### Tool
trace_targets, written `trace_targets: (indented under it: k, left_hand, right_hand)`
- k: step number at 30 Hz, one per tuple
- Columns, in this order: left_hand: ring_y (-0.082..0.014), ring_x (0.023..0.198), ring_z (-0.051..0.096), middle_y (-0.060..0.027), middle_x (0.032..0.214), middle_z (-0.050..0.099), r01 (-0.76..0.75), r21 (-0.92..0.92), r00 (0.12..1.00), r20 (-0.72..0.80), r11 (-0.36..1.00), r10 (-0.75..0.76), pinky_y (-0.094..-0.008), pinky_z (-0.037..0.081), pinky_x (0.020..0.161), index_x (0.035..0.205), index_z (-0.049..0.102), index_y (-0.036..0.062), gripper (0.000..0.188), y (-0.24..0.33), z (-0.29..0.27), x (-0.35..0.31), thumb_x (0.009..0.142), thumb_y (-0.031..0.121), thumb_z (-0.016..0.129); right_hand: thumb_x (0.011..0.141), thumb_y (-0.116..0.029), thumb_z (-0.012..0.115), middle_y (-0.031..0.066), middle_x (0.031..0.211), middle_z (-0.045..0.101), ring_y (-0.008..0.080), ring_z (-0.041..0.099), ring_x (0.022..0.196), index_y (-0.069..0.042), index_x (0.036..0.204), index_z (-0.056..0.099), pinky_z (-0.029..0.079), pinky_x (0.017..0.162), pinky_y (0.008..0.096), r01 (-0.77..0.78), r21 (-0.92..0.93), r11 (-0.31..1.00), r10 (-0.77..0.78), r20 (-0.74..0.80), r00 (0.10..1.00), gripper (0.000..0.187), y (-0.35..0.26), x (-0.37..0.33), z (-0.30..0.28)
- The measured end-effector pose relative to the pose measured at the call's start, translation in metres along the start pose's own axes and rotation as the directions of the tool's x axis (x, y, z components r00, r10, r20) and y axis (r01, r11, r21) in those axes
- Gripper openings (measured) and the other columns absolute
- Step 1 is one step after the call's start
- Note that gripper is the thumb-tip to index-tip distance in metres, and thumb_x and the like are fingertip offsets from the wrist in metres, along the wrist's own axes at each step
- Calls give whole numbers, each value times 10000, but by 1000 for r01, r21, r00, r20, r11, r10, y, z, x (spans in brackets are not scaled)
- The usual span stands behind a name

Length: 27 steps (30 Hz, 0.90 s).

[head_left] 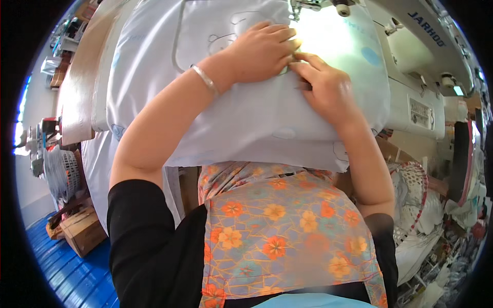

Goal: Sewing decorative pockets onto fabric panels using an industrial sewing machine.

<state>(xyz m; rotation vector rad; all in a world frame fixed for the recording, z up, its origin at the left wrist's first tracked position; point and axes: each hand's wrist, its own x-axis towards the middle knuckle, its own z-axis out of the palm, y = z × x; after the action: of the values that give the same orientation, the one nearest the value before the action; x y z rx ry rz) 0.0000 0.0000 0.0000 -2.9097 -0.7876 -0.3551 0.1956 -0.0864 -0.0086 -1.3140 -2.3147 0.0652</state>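
Nearest the camera a flowered apron point(287, 231) is seen, and just beyond it the near edge of the pale blue fabric point(257, 123) hangs over the table edge. On that fabric, short of the sewing machine point(411, 61), the left hand point(262, 51) is laid flat with fingers together, and the right hand point(323, 84) is pressed beside it, touching, fingertips pinched on a fold. Little open room is left between the hands and the machine's needle point(297, 10); a wooden board point(82, 77) is seen left of the machine.
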Motion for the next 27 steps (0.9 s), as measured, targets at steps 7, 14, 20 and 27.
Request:
trace_targets:
  k: [7, 14, 20, 27]
  left_hand:
    - [-251, 1242, 487, -127, 1284, 566, -70, -86, 984, -168, 994, 54, -419, 339, 1085, 1218, 608, 77, 395, 7, 4, -22, 890, 297, 587]
    - [-249, 1133, 561, -71, 1211, 601, -110, -112, 981, -174, 988, 90, -401, 431, 1002, 1149, 629, 85, 283, 13, 3, -18, 893, 202, 596]
    - [-245, 1056, 598, -62, 1130, 625, -110, -138, 969, -236, 984, 75, -381, 491, 909, 1081, 640, 69, 206, 23, -2, -18, 896, 138, 582]
    - [-227, 1056, 595, -42, 1115, 641, -69, -123, 977, -207, 990, 42, -374, 491, 899, 1071, 660, 70, 204, 24, -2, -20, 891, 127, 580]
  right_hand:
    - [832, 43, 625, 46, 1093, 637, 99, 593, 790, -74, 1114, 666, 481, 614, 207, -271, 298, 915, 369, -352, 860, 307, 5, -98, -21]
    - [862, -62, 679, 23, 949, 629, 46, 483, 599, -27, 1016, 613, 353, 474, 200, -566, 769, 296, 912, -52, 406, 172, 29, -236, 1]
    - [838, -70, 711, -33, 706, 585, 39, 433, 498, -68, 906, 590, 312, 440, 209, -613, 788, -61, 887, 324, 328, 138, 28, -243, 2]
    - [824, -67, 712, -23, 732, 584, 45, 421, 483, -58, 941, 586, 306, 418, 216, -661, 749, -37, 905, 306, 295, 172, 26, -246, 6]
